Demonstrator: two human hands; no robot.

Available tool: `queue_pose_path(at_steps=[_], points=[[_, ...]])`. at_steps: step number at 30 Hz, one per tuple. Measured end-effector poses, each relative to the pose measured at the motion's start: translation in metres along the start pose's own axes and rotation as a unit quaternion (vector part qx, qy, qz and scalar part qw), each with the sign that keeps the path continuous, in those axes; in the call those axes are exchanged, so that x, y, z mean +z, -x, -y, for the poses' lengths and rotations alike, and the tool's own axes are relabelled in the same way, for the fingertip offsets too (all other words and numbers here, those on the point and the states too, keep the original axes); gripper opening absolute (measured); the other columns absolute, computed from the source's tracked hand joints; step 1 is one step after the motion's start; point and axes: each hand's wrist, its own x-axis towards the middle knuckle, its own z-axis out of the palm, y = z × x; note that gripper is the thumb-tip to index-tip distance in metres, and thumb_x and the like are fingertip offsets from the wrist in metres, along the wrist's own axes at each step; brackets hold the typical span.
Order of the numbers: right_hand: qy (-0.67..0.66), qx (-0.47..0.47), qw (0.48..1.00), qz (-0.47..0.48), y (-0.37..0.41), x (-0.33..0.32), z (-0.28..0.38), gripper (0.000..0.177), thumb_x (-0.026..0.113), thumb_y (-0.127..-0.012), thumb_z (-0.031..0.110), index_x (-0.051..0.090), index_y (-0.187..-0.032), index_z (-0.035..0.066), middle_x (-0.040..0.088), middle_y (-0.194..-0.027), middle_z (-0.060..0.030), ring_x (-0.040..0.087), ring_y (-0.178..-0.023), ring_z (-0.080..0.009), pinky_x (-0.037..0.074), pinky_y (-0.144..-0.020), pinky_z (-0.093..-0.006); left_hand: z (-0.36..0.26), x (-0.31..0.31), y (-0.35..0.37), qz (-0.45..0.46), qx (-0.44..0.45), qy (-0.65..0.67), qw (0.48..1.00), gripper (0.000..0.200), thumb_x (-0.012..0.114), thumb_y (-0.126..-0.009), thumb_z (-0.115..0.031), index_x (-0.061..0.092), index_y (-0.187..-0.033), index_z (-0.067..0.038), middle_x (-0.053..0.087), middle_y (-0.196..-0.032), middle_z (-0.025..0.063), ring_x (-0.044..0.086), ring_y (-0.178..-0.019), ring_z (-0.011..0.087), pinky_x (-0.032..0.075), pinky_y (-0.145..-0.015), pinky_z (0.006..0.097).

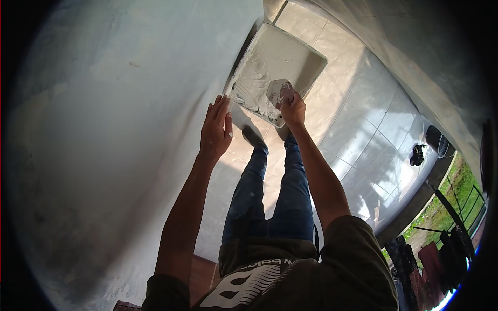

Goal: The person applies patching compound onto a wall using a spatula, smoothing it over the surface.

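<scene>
My right hand (294, 110) is wrapped round a putty knife (277, 93), whose broad, smeared blade lies over the near right part of a shallow tray. That tray (313, 82) rests on the floor and holds a thick off-white paste (259, 62), ridged on its left side and smoother at the back. My left hand (215, 130) is open, its fingers stretched out and close together beside the pale wall (119, 114). A white speck shows on its thumb, and the fingertips reach up near the tray's left corner.
Glossy tiles (353, 129) cover the floor, with my feet just short of the tray. A small black object (417, 155) lies at the right near the floor's edge. Beyond are grass (459, 181), a dark railing and hanging dark clothes (430, 264).
</scene>
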Motion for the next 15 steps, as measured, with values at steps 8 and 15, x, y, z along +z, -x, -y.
queue_pose_path(at_steps=[8,15], points=[[0.033,-0.011,0.999,-0.008,-0.041,0.054,-0.019,0.024,0.062,-0.076,0.013,0.060,-0.091,-0.007,0.067,-0.085,-0.0297,0.067,-0.083,-0.0469,0.054,-0.074,-0.0505,0.022,0.042,0.004,0.004,-0.050,0.025,0.998,0.038,0.047,-0.100,-0.007,0.050,-0.136,0.003,0.053,-0.139,0.0220,0.043,-0.138,0.0363,0.030,-0.116,0.0517],[0.034,0.024,0.999,-0.010,-0.035,0.082,-0.020,0.025,0.062,-0.075,0.013,0.060,-0.090,-0.008,0.067,-0.085,-0.0309,0.067,-0.084,-0.0483,0.054,-0.076,-0.0511,0.025,0.053,0.012,0.016,-0.074,0.030,0.997,0.038,0.044,-0.101,-0.009,0.048,-0.138,0.002,0.052,-0.141,0.0203,0.042,-0.139,0.0351,0.028,-0.118,0.0506]])
